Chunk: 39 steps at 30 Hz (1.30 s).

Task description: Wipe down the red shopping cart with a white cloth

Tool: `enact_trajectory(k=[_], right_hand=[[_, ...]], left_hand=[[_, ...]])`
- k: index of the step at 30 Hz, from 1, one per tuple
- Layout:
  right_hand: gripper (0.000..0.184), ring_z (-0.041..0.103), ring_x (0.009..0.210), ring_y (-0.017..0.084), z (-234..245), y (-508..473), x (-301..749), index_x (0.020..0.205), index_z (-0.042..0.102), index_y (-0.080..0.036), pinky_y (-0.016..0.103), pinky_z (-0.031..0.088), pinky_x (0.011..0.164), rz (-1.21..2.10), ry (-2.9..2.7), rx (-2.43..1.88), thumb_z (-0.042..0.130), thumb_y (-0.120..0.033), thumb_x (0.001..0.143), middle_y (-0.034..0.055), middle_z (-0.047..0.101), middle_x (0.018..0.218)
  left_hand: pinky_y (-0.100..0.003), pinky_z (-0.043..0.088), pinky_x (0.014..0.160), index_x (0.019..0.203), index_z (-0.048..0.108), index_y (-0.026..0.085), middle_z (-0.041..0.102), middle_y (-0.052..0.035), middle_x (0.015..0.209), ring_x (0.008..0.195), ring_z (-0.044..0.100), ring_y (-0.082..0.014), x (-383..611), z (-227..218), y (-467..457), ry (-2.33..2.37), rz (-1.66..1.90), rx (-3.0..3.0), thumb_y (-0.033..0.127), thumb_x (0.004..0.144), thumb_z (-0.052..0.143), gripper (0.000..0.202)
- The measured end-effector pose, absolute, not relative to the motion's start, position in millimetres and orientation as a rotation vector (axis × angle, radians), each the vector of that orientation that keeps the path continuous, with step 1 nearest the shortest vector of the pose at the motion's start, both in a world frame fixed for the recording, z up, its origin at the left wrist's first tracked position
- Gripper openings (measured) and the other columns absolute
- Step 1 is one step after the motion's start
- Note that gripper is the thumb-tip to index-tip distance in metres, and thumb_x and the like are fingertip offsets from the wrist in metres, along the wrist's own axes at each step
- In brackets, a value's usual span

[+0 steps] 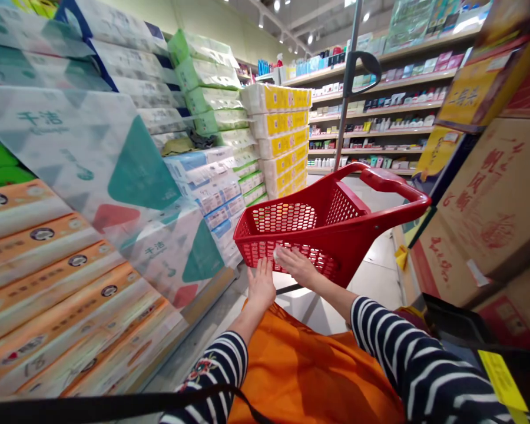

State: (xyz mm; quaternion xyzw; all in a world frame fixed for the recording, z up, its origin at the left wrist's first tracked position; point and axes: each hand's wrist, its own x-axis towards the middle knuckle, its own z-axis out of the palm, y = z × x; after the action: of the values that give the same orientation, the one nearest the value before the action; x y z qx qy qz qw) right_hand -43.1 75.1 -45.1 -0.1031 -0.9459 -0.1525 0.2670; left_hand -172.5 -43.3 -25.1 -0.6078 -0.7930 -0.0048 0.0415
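Note:
A red plastic shopping cart [355, 241] with a perforated basket and a looped handle stands in front of me. My right hand [297, 265] is at the basket's near lower wall, its fingers stretched over a small white wad [276, 255], perhaps tissue or cloth. Part of that wad is hidden under the fingers. Just to the left, my left hand [261, 284] has its fingers extended by the lower corner of the basket and holds nothing that I can see. Whether its fingertips touch the plastic, I cannot tell. The visible part of the basket's inside shows no goods.
Stacked tissue packs [57, 282] line the left, with yellow-and-white packs [280, 138] farther back. Cardboard cartons [497, 206] crowd the right side. Behind the cart rises a metal pole [347, 106], with product shelves [393, 109] beyond. Pale floor [386, 265] shows beside the cart.

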Motion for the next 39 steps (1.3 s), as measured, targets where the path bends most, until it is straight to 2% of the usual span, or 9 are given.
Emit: enact_trajectory(k=[4,10,13,18,21,26,30,37,39], right_hand=[[0.046,0.028,0.131,0.023,-13.7,85.3,-34.6,0.131,0.042,-0.016,0.044,0.028,0.106,-0.448,-2.476,-0.368,0.036,-0.005,0.087,0.0072,0.040,0.138],[0.044,0.043,0.122,0.021,-76.9,72.3,-20.2,0.126,0.047,-0.012,0.039,0.040,0.098,-0.345,-2.678,-0.522,0.038,-0.003,0.084,0.0124,0.048,0.131],[0.043,0.046,0.120,0.019,-88.2,67.4,-5.9,0.127,0.046,-0.015,0.038,0.041,0.097,-0.291,-2.701,-0.522,0.035,-0.007,0.087,0.0111,0.050,0.129],[0.046,0.027,0.132,0.019,-32.3,80.6,10.3,0.132,0.041,-0.020,0.042,0.026,0.107,-0.374,-2.518,-0.370,0.030,-0.007,0.089,0.0061,0.041,0.137],[0.049,0.025,0.132,0.019,-17.8,90.9,12.7,0.133,0.039,-0.020,0.043,0.024,0.108,-0.395,-2.465,-0.454,0.030,-0.004,0.088,0.0061,0.041,0.137],[0.047,0.037,0.126,0.020,-73.2,83.5,22.0,0.129,0.044,-0.013,0.042,0.035,0.102,-0.359,-2.603,-0.511,0.033,-0.003,0.085,0.0107,0.046,0.133],[0.043,0.046,0.119,0.020,-100.3,70.2,34.5,0.124,0.049,-0.015,0.039,0.043,0.094,-0.347,-2.690,-0.582,0.034,-0.004,0.086,0.0106,0.050,0.129],[0.044,0.026,0.132,0.019,-15.6,86.5,50.5,0.130,0.044,-0.020,0.042,0.026,0.106,-0.393,-2.336,-0.602,0.032,-0.008,0.089,0.0070,0.041,0.137],[0.047,0.025,0.132,0.019,-9.2,91.7,53.7,0.131,0.042,-0.021,0.042,0.025,0.107,-0.392,-2.335,-0.645,0.032,-0.006,0.088,0.0064,0.040,0.138]], left_hand=[[-0.053,0.010,0.109,0.139,0.021,0.009,0.013,-0.0116,0.148,0.136,0.010,-0.0237,-162.8,-17.6,-38.2,-2.419,-0.052,-1.838,0.015,0.072,0.041,0.070],[-0.052,0.011,0.109,0.140,0.022,0.011,0.014,-0.0098,0.148,0.136,0.012,-0.0224,-141.4,-15.5,-39.4,-2.354,-0.033,-1.943,0.015,0.073,0.038,0.069],[-0.052,0.012,0.109,0.139,0.023,0.011,0.015,-0.0095,0.148,0.136,0.014,-0.0222,-138.6,-20.3,-40.2,-2.334,-0.022,-1.955,0.016,0.075,0.037,0.066],[-0.053,0.009,0.109,0.139,0.023,0.010,0.017,-0.0112,0.148,0.136,0.012,-0.0224,-136.2,-22.6,-34.0,-2.353,-0.044,-1.891,0.015,0.073,0.040,0.068],[-0.053,0.010,0.108,0.139,0.022,0.008,0.016,-0.0124,0.148,0.137,0.010,-0.0228,-128.1,-19.5,-29.8,-2.328,-0.059,-1.911,0.015,0.074,0.040,0.068],[-0.053,0.011,0.109,0.140,0.021,0.010,0.015,-0.0111,0.148,0.137,0.011,-0.0217,-111.1,-19.8,-32.5,-2.253,-0.068,-2.017,0.016,0.077,0.036,0.065],[-0.052,0.010,0.109,0.138,0.025,0.009,0.021,-0.0128,0.147,0.136,0.015,-0.0233,-103.7,-26.6,-35.7,-2.220,-0.077,-2.099,0.016,0.077,0.036,0.063],[-0.053,0.010,0.108,0.140,0.021,0.009,0.015,-0.0122,0.148,0.137,0.009,-0.0241,-95.4,-13.0,-20.5,-2.243,-0.118,-2.016,0.015,0.075,0.037,0.067],[-0.053,0.011,0.108,0.140,0.020,0.009,0.013,-0.0122,0.149,0.137,0.008,-0.0243,-91.4,-7.3,-17.4,-2.233,-0.139,-2.014,0.015,0.074,0.039,0.069]])
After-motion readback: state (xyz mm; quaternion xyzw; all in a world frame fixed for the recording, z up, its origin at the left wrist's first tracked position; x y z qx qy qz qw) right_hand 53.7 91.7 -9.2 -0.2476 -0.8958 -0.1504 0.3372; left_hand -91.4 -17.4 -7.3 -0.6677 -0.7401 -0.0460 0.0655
